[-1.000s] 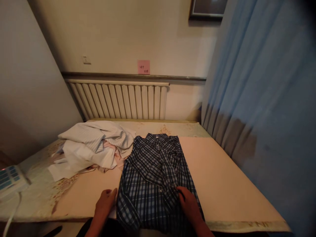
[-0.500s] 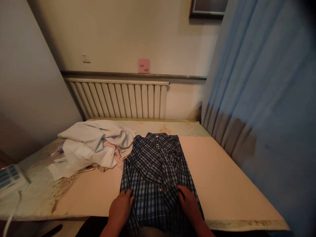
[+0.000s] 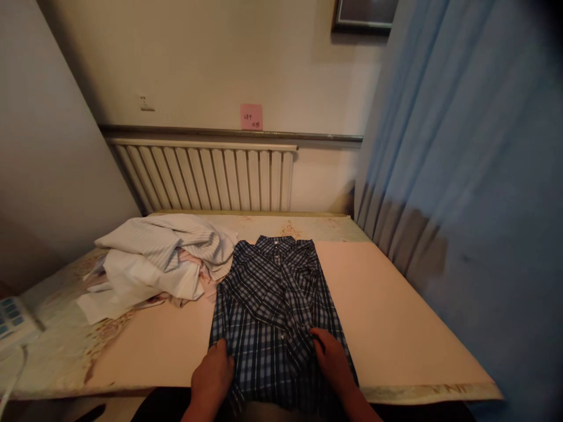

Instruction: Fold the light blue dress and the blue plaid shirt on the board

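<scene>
A dark blue plaid shirt [image 3: 275, 310] lies folded lengthwise on the table [image 3: 396, 316], collar toward the radiator. My left hand [image 3: 214, 375] rests on its lower left edge, fingers curled over the fabric. At the lower right part of the shirt, my right hand [image 3: 333, 360] presses down, with fingers bent and gripping a fold of cloth. Both hands sit near the table's front edge.
A heap of white and pale striped shirts [image 3: 160, 264] lies left of the plaid shirt. A white device with blue buttons [image 3: 13, 319] sits at the far left with a cord. A radiator [image 3: 202, 179] stands behind the table, a blue curtain [image 3: 461, 176] hangs at the right.
My left hand moved right from the bare table onto the shirt's lower left edge. The shirt's left side now lies folded in, narrower. My right hand stayed in place.
</scene>
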`<state>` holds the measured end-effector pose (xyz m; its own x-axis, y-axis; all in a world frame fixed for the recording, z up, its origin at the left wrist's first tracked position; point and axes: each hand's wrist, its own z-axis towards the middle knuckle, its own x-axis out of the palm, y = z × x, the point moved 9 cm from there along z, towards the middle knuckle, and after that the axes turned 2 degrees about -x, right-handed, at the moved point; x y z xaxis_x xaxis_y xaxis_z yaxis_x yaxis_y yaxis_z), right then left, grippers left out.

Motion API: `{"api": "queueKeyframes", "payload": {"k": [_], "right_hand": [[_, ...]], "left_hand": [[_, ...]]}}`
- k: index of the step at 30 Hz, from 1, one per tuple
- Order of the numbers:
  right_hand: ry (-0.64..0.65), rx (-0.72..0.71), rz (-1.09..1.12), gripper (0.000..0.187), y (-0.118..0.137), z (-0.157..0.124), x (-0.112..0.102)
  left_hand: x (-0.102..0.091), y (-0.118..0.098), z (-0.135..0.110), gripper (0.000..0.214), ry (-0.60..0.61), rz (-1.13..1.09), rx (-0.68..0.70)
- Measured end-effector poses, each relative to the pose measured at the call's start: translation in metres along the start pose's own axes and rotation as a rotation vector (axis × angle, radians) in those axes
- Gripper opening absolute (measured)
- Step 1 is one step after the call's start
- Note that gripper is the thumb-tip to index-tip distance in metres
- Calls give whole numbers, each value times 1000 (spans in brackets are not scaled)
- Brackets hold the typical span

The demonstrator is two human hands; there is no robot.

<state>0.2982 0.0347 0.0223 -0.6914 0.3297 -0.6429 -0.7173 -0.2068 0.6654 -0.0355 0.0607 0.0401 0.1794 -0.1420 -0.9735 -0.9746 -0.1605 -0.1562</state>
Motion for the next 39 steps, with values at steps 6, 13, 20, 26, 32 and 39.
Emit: {"api": "queueKeyframes", "payload": {"k": [6, 13, 20, 26, 32, 39], "right_hand": [[-2, 10, 8, 35, -2, 0, 0], [15, 66, 61, 35, -4, 2, -1], [27, 205, 264, 31, 0, 14, -6], [31, 164, 314, 29, 24, 15, -5], [115, 87, 301, 33, 58, 13, 11], [80, 53, -97, 29, 43, 29, -6]], "left_hand": [[7, 31, 18, 17, -21, -176, -74], [21, 93, 34, 16, -84, -612, -250], [38, 102, 42, 19, -74, -640, -196], [39, 103, 40, 21, -94, -631, -160], [37, 104, 37, 20, -114, -666, -165], [40, 102, 38, 21, -75, -687, -139]]}}
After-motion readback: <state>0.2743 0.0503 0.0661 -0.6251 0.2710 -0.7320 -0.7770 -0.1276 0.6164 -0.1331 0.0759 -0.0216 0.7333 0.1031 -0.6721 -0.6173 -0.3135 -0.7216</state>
